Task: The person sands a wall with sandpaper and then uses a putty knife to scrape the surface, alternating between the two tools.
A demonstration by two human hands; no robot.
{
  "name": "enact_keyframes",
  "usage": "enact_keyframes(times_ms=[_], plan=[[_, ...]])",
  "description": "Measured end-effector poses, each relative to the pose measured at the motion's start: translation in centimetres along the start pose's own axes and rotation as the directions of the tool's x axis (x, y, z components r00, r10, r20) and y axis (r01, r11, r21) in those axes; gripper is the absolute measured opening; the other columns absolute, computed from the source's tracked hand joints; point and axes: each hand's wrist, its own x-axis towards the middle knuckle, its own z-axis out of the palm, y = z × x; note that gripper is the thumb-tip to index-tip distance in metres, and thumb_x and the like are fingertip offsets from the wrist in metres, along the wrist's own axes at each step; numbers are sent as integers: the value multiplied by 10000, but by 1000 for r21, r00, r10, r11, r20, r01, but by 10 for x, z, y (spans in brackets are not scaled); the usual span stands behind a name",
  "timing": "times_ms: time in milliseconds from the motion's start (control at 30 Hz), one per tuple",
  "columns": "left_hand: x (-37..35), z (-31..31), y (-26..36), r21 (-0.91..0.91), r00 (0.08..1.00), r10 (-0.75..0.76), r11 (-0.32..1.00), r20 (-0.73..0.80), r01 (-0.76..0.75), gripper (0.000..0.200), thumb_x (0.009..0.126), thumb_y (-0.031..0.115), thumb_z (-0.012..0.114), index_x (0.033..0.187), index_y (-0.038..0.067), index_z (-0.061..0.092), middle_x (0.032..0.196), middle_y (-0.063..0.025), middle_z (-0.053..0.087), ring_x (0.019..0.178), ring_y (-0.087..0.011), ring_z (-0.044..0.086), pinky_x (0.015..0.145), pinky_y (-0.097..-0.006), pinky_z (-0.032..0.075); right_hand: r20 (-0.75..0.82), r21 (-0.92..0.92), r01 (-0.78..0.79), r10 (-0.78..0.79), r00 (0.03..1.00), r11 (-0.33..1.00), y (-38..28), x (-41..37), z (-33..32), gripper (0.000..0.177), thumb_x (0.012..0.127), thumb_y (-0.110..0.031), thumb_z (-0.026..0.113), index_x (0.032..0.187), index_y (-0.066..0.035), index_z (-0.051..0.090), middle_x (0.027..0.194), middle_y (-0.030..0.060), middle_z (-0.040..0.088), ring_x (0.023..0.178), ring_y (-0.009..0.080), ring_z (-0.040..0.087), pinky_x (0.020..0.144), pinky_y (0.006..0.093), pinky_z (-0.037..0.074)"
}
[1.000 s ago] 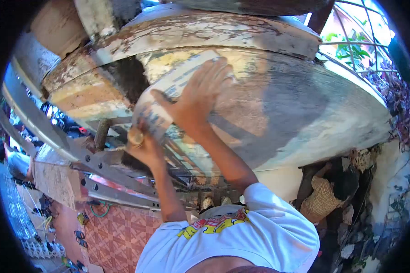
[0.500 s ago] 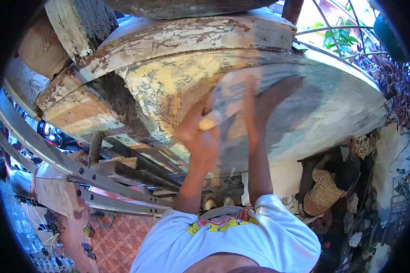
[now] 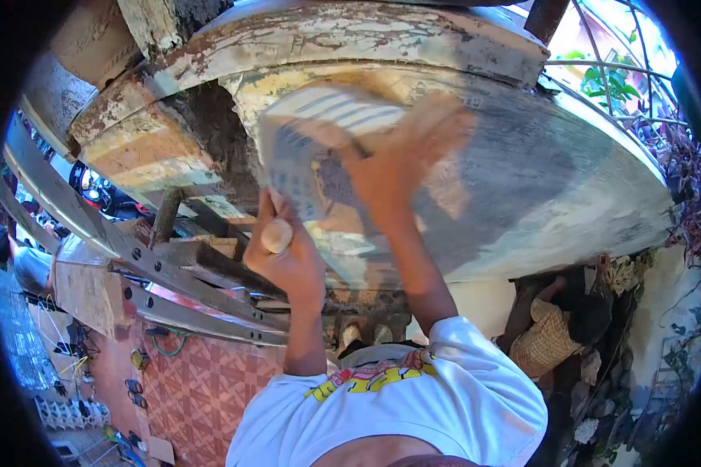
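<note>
My left hand [image 3: 288, 261] is closed around a pale handle [image 3: 277, 235] with a rounded end; whatever the handle belongs to is hidden. A white sheet with blue stripes and print [image 3: 288, 167] lies just beyond it, over the curved hull-like surface [image 3: 522, 171]. Blurred by motion, my right hand [image 3: 405, 167] has its fingers stretched out and its thumb apart, overlapping the right part of the sheet. Around both hands the surface shows worn yellow, white and grey paint.
Metal rails [image 3: 93, 226] and wooden beams [image 3: 210, 261] run along the left. Another person in a checked shirt [image 3: 545, 338] crouches at the lower right beside rocks. Red patterned tiles [image 3: 202, 389] cover the floor below, and plants [image 3: 611, 86] hang at the upper right.
My left hand has moved left and down with the handle. The striped sheet and my right hand have shifted left, and the hull-like surface sits slightly farther right in view.
</note>
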Motion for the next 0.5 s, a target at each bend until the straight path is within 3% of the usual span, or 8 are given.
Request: enact_keyframes(times_ms=[100,233,267,333,367,433,467,500], plan=[[-10,3,15,-25,980,-171,984,98,175,230,908,28,599,1082,-115,645,834,-157,705,724,-111,631,640,-277,506,-9,160,-129,132,991,979,31,-1,-23,1215,775,-608,670,1449,130,-20,1495,383,-6,1392,537,-59,1107,617,-24],[-15,2,7,-74,973,-165,981,161,179,226,909,28,596,1083,-107,649,808,-150,698,705,-102,621,627,-269,500,-77,286,-190,220,972,939,24,-21,-25,1132,843,-445,686,1453,101,-96,1505,362,-10,1420,470,-13,1146,538,15],[-19,6,9,-105,954,-226,963,195,250,222,909,34,600,1076,-102,653,795,-142,694,694,-101,616,616,-268,494,-68,292,-186,214,974,938,18,-26,-27,1132,843,-445,686,1453,101,-96,1505,362,-10,1420,470,-13,1146,538,15],[-24,14,15,-141,937,-272,941,219,306,217,909,41,603,1068,-96,658,783,-134,691,684,-99,611,605,-266,488,-41,684,-300,446,894,665,-1,-28,-35,1081,876,-365,675,1464,56,-128,1532,303,-5,1433,393,66,1155,490,84],[-28,15,20,-110,966,-169,975,197,193,214,919,69,604,1042,-96,663,775,-121,690,695,-83,592,604,-275,492,-44,691,-292,442,896,661,-3,-31,-37,1081,876,-365,675,1464,56,-128,1532,303,-5,1433,393,66,1155,490,84],[-41,13,16,4,987,34,999,160,-35,226,913,91,604,1059,-73,660,783,-145,691,674,-114,618,610,-295,503,95,809,-371,522,848,456,-2,-43,-43,1066,891,-397,652,1480,26,-129,1533,284,-67,1436,342,54,1153,450,110],[-46,10,15,2,987,37,999,157,-38,226,913,91,604,1059,-73,660,783,-145,691,674,-114,618,610,-295,503,92,811,-367,520,849,456,0,-49,-48,1066,891,-397,652,1480,26,-129,1533,284,-67,1436,342,54,1153,450,110],[-52,4,16,-3,968,114,993,225,-116,246,903,90,610,1094,-60,651,821,-167,691,690,-168,648,625,-304,508,338,858,-481,508,793,180,3,-56,-54,934,918,-421,602,1493,-6,-5,1524,232,78,1407,307,155,1143,431,155]])
